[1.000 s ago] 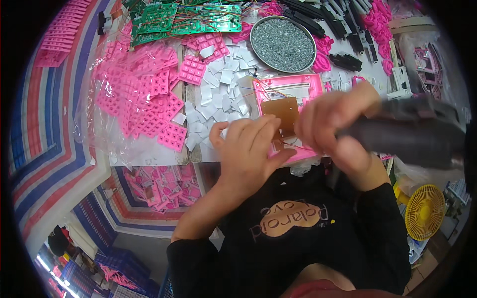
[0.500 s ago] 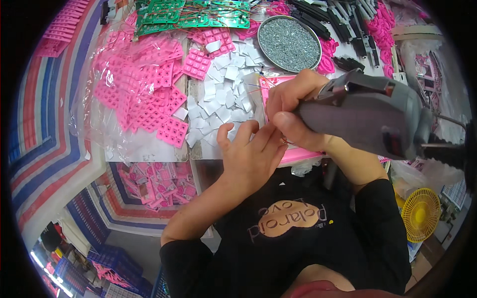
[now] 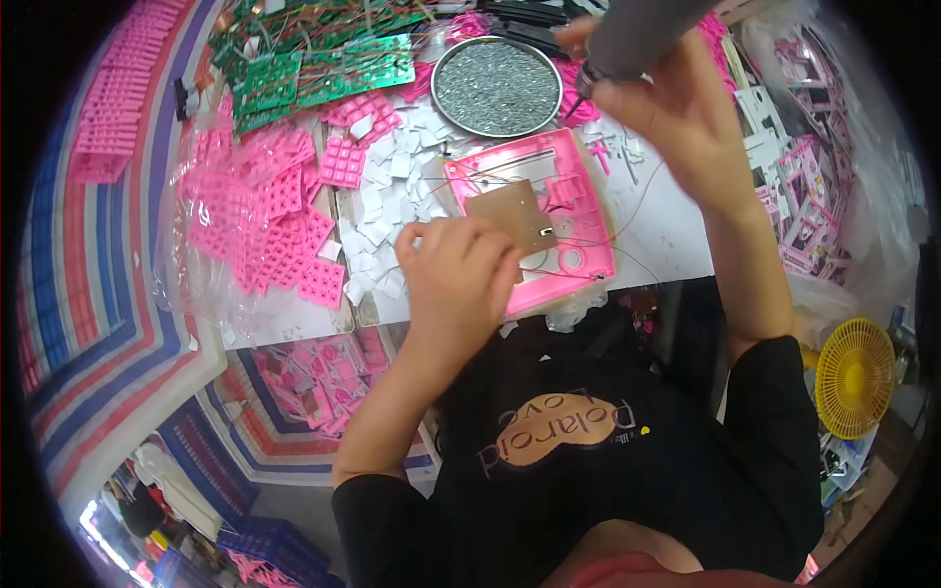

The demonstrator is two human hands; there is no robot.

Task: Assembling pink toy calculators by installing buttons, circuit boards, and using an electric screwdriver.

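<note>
Holding a grey power screwdriver (image 3: pixel 632 44) with its thumb and fingers wrapped around it, the right hand (image 3: pixel 676 108) is far forward on a long, reaching arm, and the thin tip points down to the left of that hand, near a round dish (image 3: pixel 490 133) of little silver bits (image 3: pixel 498 86). The left arm slants up to the right, and the left hand (image 3: pixel 459 274) sits palm down with bent fingers, but I cannot tell if it pinches anything. Just right of the left hand, a brown board (image 3: pixel 512 211) lies in a pink case (image 3: pixel 588 201) on the counter (image 3: pixel 671 235).
</note>
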